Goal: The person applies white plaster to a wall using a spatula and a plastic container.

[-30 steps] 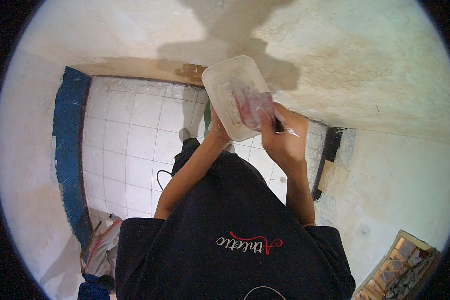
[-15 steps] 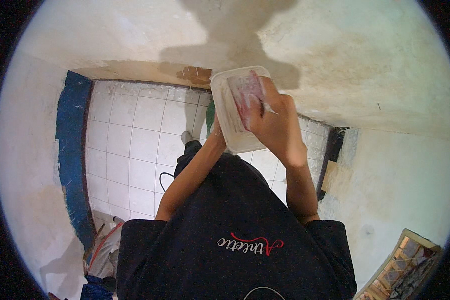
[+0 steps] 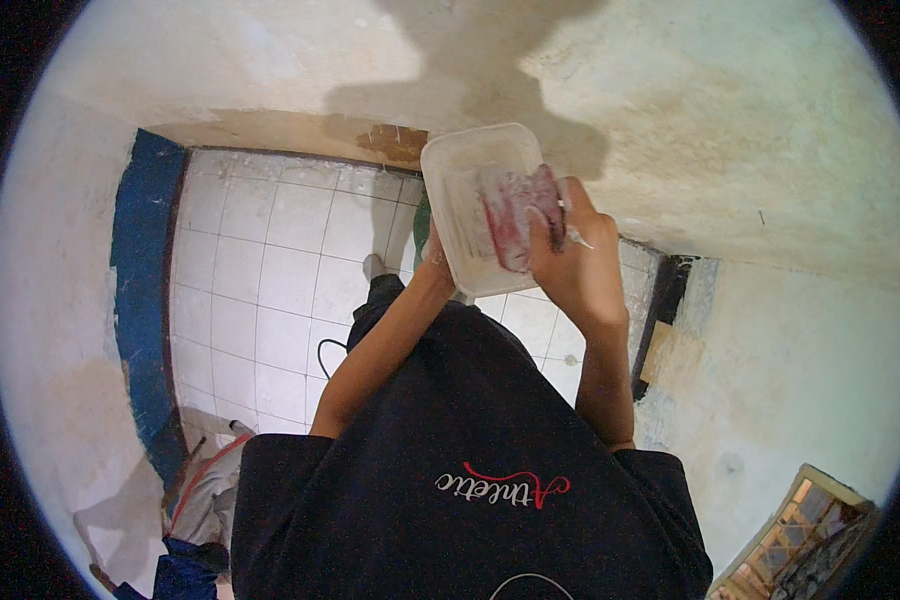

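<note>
A translucent pale plastic container [image 3: 450, 175] is held up before me in my left hand [image 3: 432, 250], whose fingers are mostly hidden behind it. My right hand [image 3: 580, 250] grips a reddish, white-smeared pad or roller [image 3: 515, 215] over the inside of the container; I cannot make out exactly what it is. White smears show on my right fingers. A green object [image 3: 420, 220] is partly hidden behind the container.
Stained pale walls [image 3: 750, 150] surround a white tiled floor [image 3: 240, 260]. A blue painted strip [image 3: 142, 300] runs along the left. Bags [image 3: 205, 500] and dark blue cloth [image 3: 185, 570] lie at lower left. A slatted opening [image 3: 790, 530] is at lower right.
The container is a little lower and farther right than a second ago. My right hand and the reddish item went leftward and up over it, then back rightward in the last half second.
</note>
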`<action>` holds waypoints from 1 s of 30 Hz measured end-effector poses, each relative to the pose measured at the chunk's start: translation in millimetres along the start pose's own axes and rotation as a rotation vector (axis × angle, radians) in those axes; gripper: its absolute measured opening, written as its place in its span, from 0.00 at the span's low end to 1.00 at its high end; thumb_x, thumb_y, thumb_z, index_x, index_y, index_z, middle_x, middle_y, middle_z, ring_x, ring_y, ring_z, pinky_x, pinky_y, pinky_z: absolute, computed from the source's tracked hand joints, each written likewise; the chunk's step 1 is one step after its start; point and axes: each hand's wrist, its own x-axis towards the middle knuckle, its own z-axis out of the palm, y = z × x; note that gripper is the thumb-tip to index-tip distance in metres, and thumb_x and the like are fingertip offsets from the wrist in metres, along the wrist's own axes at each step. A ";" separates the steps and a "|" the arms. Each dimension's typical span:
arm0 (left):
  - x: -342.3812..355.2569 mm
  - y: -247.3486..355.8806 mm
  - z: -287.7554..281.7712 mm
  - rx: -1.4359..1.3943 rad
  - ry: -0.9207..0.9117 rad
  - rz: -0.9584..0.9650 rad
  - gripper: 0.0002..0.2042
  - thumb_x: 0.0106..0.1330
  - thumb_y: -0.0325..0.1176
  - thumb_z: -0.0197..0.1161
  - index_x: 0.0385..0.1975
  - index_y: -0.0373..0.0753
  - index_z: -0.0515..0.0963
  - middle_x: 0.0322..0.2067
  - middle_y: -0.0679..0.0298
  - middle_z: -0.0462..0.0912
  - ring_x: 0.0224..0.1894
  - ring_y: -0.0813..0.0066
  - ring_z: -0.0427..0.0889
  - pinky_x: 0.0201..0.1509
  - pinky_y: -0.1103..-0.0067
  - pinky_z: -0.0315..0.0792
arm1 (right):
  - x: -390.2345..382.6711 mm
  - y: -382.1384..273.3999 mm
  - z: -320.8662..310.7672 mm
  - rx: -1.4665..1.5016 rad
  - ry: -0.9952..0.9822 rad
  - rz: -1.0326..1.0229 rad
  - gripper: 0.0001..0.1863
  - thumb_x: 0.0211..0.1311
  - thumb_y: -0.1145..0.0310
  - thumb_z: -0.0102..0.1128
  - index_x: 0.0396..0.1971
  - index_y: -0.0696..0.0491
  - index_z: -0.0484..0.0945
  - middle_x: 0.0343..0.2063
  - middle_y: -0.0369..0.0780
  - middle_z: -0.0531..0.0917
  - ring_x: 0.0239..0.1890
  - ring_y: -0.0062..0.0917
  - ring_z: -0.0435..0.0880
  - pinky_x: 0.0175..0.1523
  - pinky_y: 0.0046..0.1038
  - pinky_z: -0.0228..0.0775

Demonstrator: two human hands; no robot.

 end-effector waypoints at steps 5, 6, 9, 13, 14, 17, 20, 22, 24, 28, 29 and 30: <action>-0.9 -9.2 32.3 -0.621 -0.003 -0.205 0.32 0.67 0.60 0.48 0.64 0.43 0.65 0.59 0.58 0.72 0.60 0.61 0.73 0.66 0.61 0.68 | 6.2 8.6 -0.3 0.075 -0.008 -0.089 0.11 0.56 0.77 0.57 0.40 0.60 0.72 0.24 0.56 0.79 0.32 0.55 0.80 0.32 0.34 0.73; 1.4 -10.7 29.1 -1.024 -0.045 -0.321 0.32 0.68 0.60 0.48 0.64 0.43 0.64 0.59 0.58 0.72 0.60 0.61 0.73 0.66 0.61 0.67 | 7.0 9.8 -1.6 0.045 -0.016 -0.074 0.12 0.56 0.77 0.57 0.41 0.60 0.72 0.24 0.56 0.79 0.32 0.55 0.80 0.32 0.35 0.73; 10.9 -16.1 4.1 0.019 -0.135 -0.051 0.32 0.67 0.61 0.48 0.64 0.44 0.64 0.59 0.59 0.73 0.60 0.60 0.72 0.66 0.61 0.67 | 7.1 20.7 5.6 0.030 -0.051 -0.060 0.13 0.56 0.78 0.57 0.41 0.61 0.73 0.23 0.57 0.79 0.31 0.55 0.80 0.32 0.36 0.73; -0.8 -16.3 0.1 -1.600 -0.164 -0.505 0.27 0.75 0.44 0.42 0.70 0.40 0.50 0.69 0.59 0.55 0.72 0.62 0.51 0.76 0.60 0.38 | 5.1 36.2 24.5 0.085 -0.012 -0.075 0.11 0.55 0.77 0.57 0.39 0.62 0.73 0.23 0.56 0.79 0.28 0.52 0.81 0.31 0.35 0.73; 2.7 -18.1 -0.6 -1.208 -0.127 -0.409 0.29 0.71 0.51 0.46 0.67 0.43 0.57 0.64 0.59 0.63 0.66 0.60 0.61 0.71 0.60 0.52 | 4.6 37.4 29.7 0.129 0.023 -0.087 0.10 0.55 0.77 0.58 0.37 0.62 0.73 0.22 0.56 0.79 0.27 0.51 0.82 0.31 0.35 0.73; 4.2 -19.6 6.4 -0.455 -0.096 -0.225 0.31 0.68 0.58 0.50 0.65 0.45 0.64 0.60 0.58 0.71 0.61 0.58 0.71 0.67 0.59 0.66 | 4.4 34.2 27.9 0.146 0.035 -0.059 0.08 0.55 0.77 0.58 0.35 0.62 0.74 0.22 0.55 0.79 0.26 0.48 0.82 0.30 0.35 0.72; 5.0 -19.0 9.9 -0.090 -0.102 -0.137 0.31 0.68 0.58 0.50 0.65 0.45 0.63 0.61 0.58 0.70 0.62 0.58 0.70 0.67 0.58 0.65 | 2.6 22.6 17.6 0.148 0.041 0.006 0.07 0.55 0.78 0.58 0.34 0.62 0.74 0.22 0.54 0.79 0.26 0.49 0.82 0.29 0.35 0.72; 5.5 -18.5 8.4 -0.081 -0.100 -0.130 0.31 0.68 0.57 0.50 0.66 0.45 0.62 0.62 0.58 0.69 0.63 0.58 0.69 0.68 0.58 0.64 | 0.0 19.7 17.0 0.177 0.069 0.031 0.07 0.55 0.78 0.58 0.34 0.62 0.73 0.22 0.55 0.79 0.26 0.50 0.82 0.29 0.36 0.72; 5.9 -18.6 7.8 -0.072 -0.096 -0.132 0.32 0.68 0.57 0.50 0.66 0.45 0.61 0.63 0.58 0.68 0.63 0.58 0.69 0.69 0.58 0.63 | -3.2 22.1 22.0 0.136 0.079 -0.009 0.08 0.55 0.78 0.58 0.35 0.62 0.72 0.22 0.56 0.79 0.28 0.53 0.81 0.30 0.36 0.72; 0.4 -19.3 14.1 -0.460 -0.322 -0.233 0.30 0.69 0.55 0.50 0.67 0.45 0.61 0.63 0.59 0.67 0.64 0.59 0.67 0.70 0.59 0.60 | 0.4 23.1 21.7 0.103 0.030 -0.032 0.09 0.56 0.77 0.58 0.36 0.63 0.71 0.23 0.57 0.79 0.29 0.54 0.81 0.31 0.38 0.72; -0.3 -19.6 16.2 -0.030 -0.192 -0.076 0.30 0.70 0.54 0.49 0.66 0.45 0.61 0.63 0.59 0.67 0.64 0.60 0.67 0.71 0.59 0.59 | 0.9 22.9 17.9 0.094 0.031 -0.015 0.10 0.56 0.77 0.58 0.36 0.63 0.71 0.23 0.58 0.79 0.30 0.54 0.81 0.31 0.39 0.73; 0.6 -20.1 15.1 0.180 -0.133 0.008 0.29 0.70 0.54 0.49 0.66 0.45 0.61 0.63 0.59 0.68 0.64 0.60 0.67 0.71 0.59 0.59 | 1.4 22.8 15.8 0.085 0.033 0.002 0.10 0.56 0.77 0.58 0.36 0.63 0.71 0.23 0.58 0.78 0.30 0.55 0.81 0.31 0.40 0.73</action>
